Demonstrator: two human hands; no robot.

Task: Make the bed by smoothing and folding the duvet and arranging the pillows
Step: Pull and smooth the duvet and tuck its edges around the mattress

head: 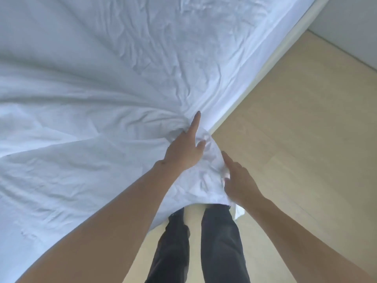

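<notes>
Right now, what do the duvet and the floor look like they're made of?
Duvet: thin woven cloth, probably cotton, matte white; it creases finely and bunches where the left hand grips its corner. Floor: pale wood or laminate planks, smooth with a low sheen; faint plank seams show, so which one is unclear.

Soft daylight, wide-angle view, slightly soft focus.
I see even, cool light with no hard shadows; the white duvet nearly washes out toward the top, only creases shading it. Straight edges bow near the frame borders, and fine detail looks smeared throughout.
</notes>
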